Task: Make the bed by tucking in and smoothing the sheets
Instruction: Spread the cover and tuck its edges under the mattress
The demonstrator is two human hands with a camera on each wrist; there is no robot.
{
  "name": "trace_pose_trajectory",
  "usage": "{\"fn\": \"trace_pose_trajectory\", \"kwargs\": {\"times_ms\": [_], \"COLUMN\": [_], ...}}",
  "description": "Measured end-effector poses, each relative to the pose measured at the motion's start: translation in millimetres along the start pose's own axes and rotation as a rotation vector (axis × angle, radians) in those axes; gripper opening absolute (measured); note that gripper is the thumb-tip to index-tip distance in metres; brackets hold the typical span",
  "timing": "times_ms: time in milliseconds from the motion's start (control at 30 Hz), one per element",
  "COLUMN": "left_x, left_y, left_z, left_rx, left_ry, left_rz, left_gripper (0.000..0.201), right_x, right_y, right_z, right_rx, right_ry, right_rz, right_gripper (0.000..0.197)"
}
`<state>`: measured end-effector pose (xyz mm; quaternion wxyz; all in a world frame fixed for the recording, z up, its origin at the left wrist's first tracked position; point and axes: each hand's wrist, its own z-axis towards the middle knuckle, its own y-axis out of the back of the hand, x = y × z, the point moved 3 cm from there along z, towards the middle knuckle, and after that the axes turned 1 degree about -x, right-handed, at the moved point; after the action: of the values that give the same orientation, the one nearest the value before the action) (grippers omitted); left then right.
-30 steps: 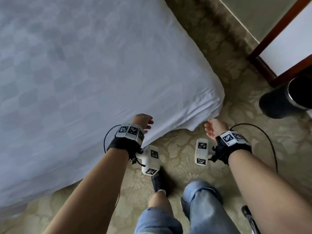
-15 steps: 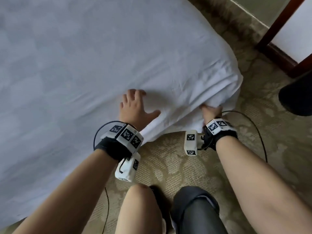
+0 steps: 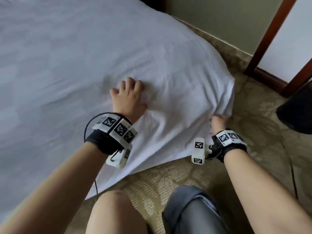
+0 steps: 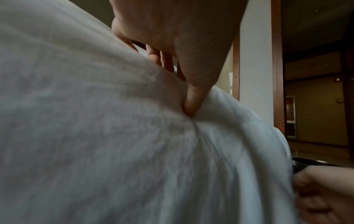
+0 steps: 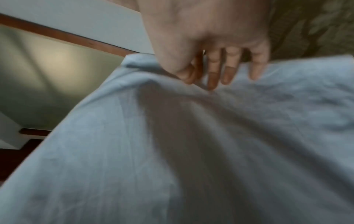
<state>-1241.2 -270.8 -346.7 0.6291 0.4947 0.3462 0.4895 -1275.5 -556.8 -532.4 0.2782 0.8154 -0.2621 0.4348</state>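
Observation:
A white sheet (image 3: 76, 56) covers the bed and hangs over its near corner onto the carpet. My left hand (image 3: 128, 95) lies palm down on top of the bed near that corner, fingers spread. In the left wrist view the left hand (image 4: 182, 45) presses its thumb into the sheet (image 4: 95, 136) and makes a dent. My right hand (image 3: 218, 121) is at the side of the corner, low down, with its fingers buried in a bunched fold. In the right wrist view the right hand (image 5: 210, 45) has thumb and fingers curled onto the sheet (image 5: 172, 151).
Patterned beige carpet (image 3: 168, 174) runs along the bed. A dark round bin (image 3: 297, 112) stands to the right of the corner. A brown wooden door frame (image 3: 270, 39) rises behind it. My knees (image 3: 116, 213) are close to the sheet's hanging edge.
My left hand has moved from the bed's edge up onto the top of the sheet. My right hand has closed in on the corner and taken hold of the fold.

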Motion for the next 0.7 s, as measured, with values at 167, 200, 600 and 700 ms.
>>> {"fn": "trace_pose_trajectory", "kwargs": {"times_ms": [167,200,600,700], "left_x": [2.6,3.5,-25.8,-31.7], "left_y": [-11.4,-12.5,-46.1,-71.0], "left_z": [-22.6,-25.6,-65.4,-75.4], "left_rx": [0.010,0.012,0.280,0.476], "left_ry": [-0.029,-0.035,0.039,0.180], "left_rz": [-0.096,-0.098,-0.289,-0.442], "left_gripper": [0.053,0.054,0.018,0.007], "right_x": [19.5,36.3,106.5,86.1], "right_y": [-5.4,-2.1,24.0,35.0], "right_z": [-37.7,-41.3,-11.8,-5.7], "right_rx": [-0.032,-0.093,0.172,0.089], "right_ry": [0.011,0.127,0.294,0.219], "right_rz": [0.288,0.302,0.223,0.228], "right_gripper": [0.089,0.083,0.029,0.022]}}
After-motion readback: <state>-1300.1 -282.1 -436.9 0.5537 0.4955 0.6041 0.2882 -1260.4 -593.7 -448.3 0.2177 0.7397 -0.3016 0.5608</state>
